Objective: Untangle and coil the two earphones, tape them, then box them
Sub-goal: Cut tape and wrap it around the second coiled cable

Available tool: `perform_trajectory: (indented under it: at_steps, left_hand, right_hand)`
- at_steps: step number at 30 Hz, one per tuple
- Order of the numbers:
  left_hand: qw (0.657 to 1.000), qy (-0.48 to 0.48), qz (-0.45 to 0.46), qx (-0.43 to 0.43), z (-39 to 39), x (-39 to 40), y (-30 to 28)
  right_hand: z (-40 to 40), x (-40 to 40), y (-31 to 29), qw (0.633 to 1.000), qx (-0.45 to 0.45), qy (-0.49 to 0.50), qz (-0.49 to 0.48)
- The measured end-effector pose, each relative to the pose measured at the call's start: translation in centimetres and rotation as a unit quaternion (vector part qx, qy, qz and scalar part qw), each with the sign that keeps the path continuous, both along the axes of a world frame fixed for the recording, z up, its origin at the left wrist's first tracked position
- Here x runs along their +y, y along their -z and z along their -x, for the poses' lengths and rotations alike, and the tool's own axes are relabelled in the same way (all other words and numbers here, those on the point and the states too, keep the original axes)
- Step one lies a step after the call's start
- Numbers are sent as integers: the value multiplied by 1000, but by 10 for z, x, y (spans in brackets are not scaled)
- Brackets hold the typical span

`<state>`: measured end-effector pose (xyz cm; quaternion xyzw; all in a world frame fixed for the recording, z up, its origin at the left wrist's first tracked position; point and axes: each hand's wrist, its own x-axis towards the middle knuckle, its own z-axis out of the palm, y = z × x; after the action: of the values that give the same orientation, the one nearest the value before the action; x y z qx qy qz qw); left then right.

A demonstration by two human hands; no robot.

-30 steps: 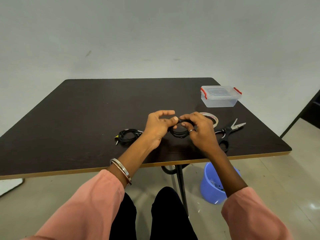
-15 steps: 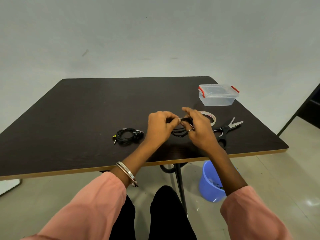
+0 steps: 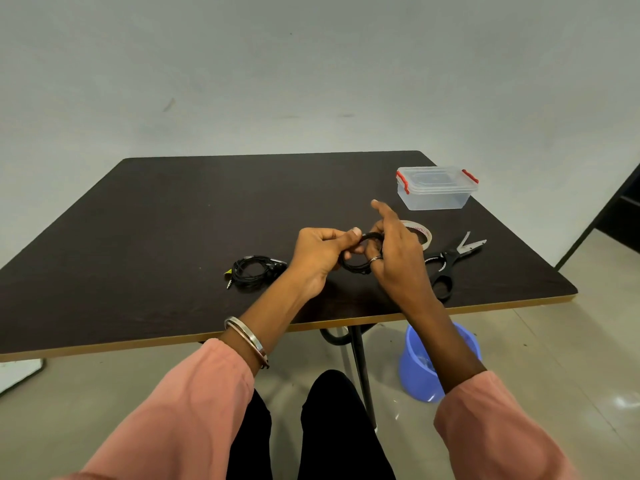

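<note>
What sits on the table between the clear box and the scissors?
Head view: the tape roll lies roughly between the clear box and the scissors, partly hidden behind the right hand.

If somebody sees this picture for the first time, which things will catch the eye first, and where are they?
First, the left hand and right hand at the table's middle, together holding a black coiled earphone. Second, the other earphone lying bundled on the table to their left. Then the clear box with red clips at the far right corner.

Wall: plain pale grey wall (image 3: 311,64), faint scuffs.
Bench: dark brown bench (image 3: 173,220), light wooden edge, thin black leg.
Floor: glossy beige floor (image 3: 554,358), blue bucket (image 3: 419,372) beneath.
</note>
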<state>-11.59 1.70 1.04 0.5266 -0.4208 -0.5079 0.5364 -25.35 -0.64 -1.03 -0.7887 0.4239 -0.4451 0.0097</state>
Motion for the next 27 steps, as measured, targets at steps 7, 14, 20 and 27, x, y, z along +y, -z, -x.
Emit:
perform_trajectory:
  at_steps: [7,14,20,27]
  left_hand:
    - [997,-26,-59,54,5,-3,-3]
    - [993,-47,-24,104,3,-3,6]
    - [996,-34,9,81,2,1,8]
    - [998,-31,11,62,1,3,7]
  right_hand:
    - [-3,7,11,998,-22,21,57]
    - [7,7,-1,971,-184,-54,-143]
    - [8,8,-13,844,-397,-83,-352]
    - [6,3,-28,840,-380,-92,-376]
